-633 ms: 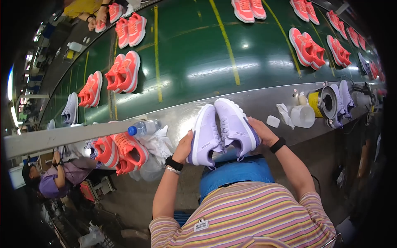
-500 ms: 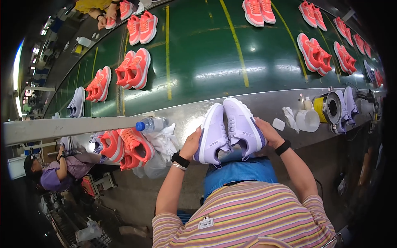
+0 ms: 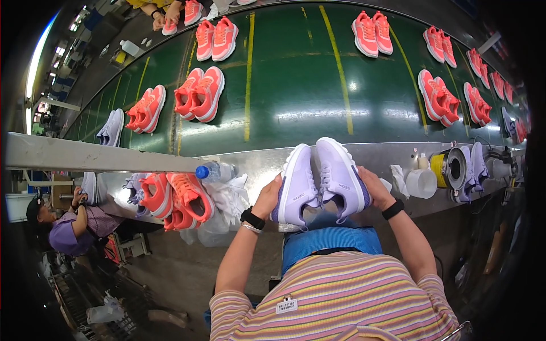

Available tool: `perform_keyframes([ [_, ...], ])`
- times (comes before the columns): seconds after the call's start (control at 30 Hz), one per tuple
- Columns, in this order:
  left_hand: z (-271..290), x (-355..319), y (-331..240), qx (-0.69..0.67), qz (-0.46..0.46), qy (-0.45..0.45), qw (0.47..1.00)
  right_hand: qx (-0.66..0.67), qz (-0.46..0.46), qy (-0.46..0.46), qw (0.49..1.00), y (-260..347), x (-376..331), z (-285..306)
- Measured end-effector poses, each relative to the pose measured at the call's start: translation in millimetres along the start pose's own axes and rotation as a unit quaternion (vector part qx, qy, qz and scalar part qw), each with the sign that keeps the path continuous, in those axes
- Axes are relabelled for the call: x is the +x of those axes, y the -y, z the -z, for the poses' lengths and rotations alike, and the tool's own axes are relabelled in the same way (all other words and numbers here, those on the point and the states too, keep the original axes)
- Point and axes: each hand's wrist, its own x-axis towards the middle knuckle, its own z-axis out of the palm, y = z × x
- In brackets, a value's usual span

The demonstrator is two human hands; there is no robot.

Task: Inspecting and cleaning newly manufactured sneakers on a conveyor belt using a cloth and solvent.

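Both bare forearms angle up from the bottom of the frame, elbows out, black wristbands (image 3: 392, 209) at the wrists. The left hand (image 3: 267, 198) grasps the outer heel side of one lavender sneaker (image 3: 297, 181); the right hand (image 3: 375, 190) clasps its mate (image 3: 340, 171) the same way. The two stand side by side mid-frame, toes toward the top, smooth fabric-like uppers over rounded white soles. I can't tell whether they touch the glossy metal ledge (image 3: 263, 163). Above, on a shiny green belt (image 3: 290, 85), sit coral sneakers (image 3: 208, 94); a translucent round tub (image 3: 421, 184) stands at right.
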Motion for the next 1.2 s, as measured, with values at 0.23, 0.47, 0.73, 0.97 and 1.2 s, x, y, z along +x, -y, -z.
perform_keyframes([
  [0.23, -0.2, 2.3, 0.9, -0.040, -0.008, 0.004, 0.999, 0.014, 0.003, 0.002, 1.000, 2.2, 2.7, 4.6],
  [0.47, 4.4, 5.8, 9.5, -0.058, -0.011, 0.032, 0.998, 0.001, 0.012, 0.031, 0.999, -2.2, 5.9, 11.4],
  [0.73, 3.9, 3.3, 9.8, -0.078, -0.021, 0.044, 0.996, -0.001, 0.013, 0.023, 1.000, 2.4, 6.6, 6.7],
  [0.97, 4.8, 22.1, 13.3, -0.190, 0.036, 0.062, 0.979, 0.138, -0.014, -0.023, 0.990, 11.7, 8.3, -1.7],
  [1.2, -20.7, 21.7, -14.2, -0.349, 0.056, 0.027, 0.935, 0.280, -0.004, -0.092, 0.955, 24.3, 4.2, -20.6],
])
